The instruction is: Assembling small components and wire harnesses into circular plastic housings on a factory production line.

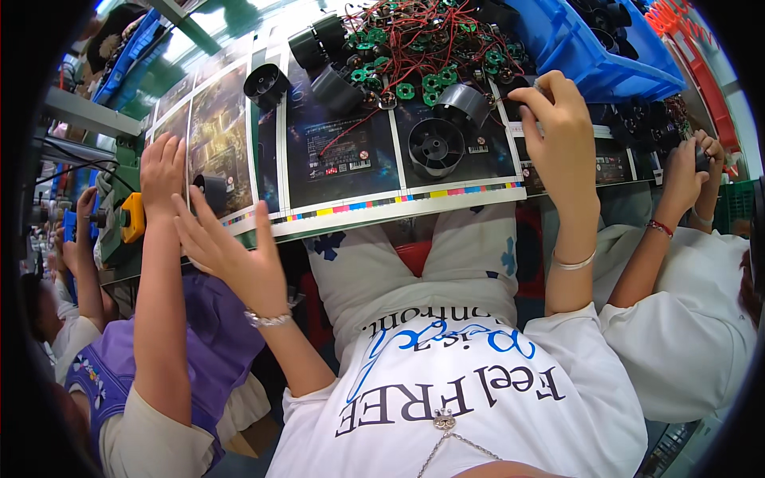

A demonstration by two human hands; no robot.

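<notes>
Hovering near left, our left hand is splayed loose by a dark plastic cylinder; far right, we can't tell if our curled right hand pinches anything.

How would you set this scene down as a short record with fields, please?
Left hand: fingers spread, near a small dark tube; contact unclear
Right hand: fingers bent, near a grey tube; grip unclear
Between the hands: black tube with spokes, on printed sheets
Beyond: heap of red wires and green circuit boards
Upper right: blue bin holding dark parts
Others nearby: one co-worker's hand at left, another co-worker's hands at right
</notes>
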